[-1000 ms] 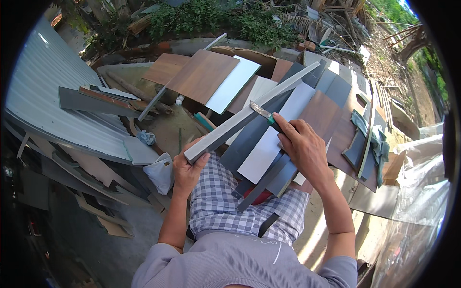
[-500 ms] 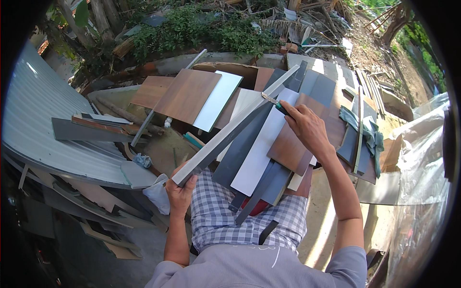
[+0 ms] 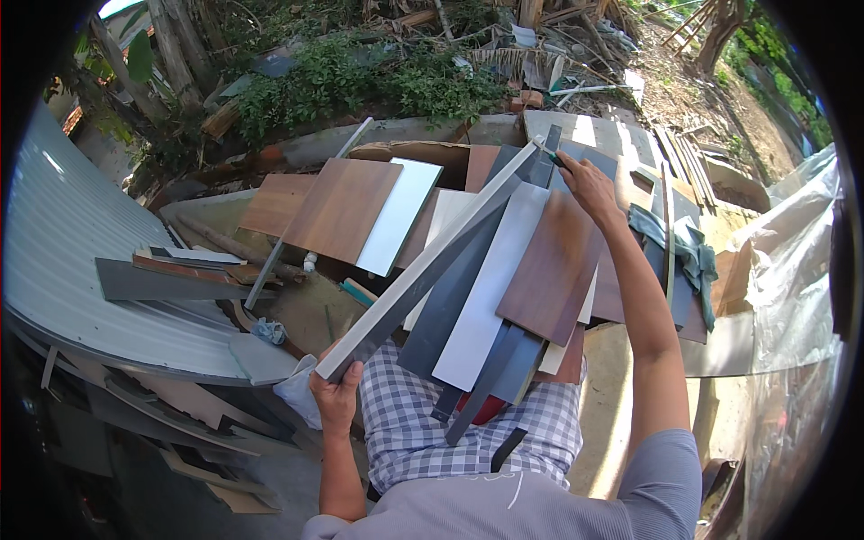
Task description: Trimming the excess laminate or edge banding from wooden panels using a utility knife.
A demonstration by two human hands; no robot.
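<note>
My left hand (image 3: 337,396) is closed round the near end of a long narrow board (image 3: 423,252), with a pale edge and a dark grey face. The board slants away to the upper right, across other panels. My right hand (image 3: 589,186) grips a utility knife (image 3: 557,159) with a dark green handle. Its metal blade lies at the board's far end, on or just over the pale edge; contact is hard to tell. Under the board, and partly above my lap, are a white strip (image 3: 490,297), a brown wood-grain panel (image 3: 556,270) and several dark grey strips.
Farther left, a brown panel (image 3: 346,207) and a white panel (image 3: 396,216) rest on the pile. At left stands a corrugated metal sheet (image 3: 81,234) with offcuts on it. A blue-green cloth (image 3: 679,243) and clear plastic sheeting (image 3: 792,279) are at right.
My right hand has carried the knife away from me along the pale edge, to the board's far end. My left hand still holds the near end, slightly lower in view.
</note>
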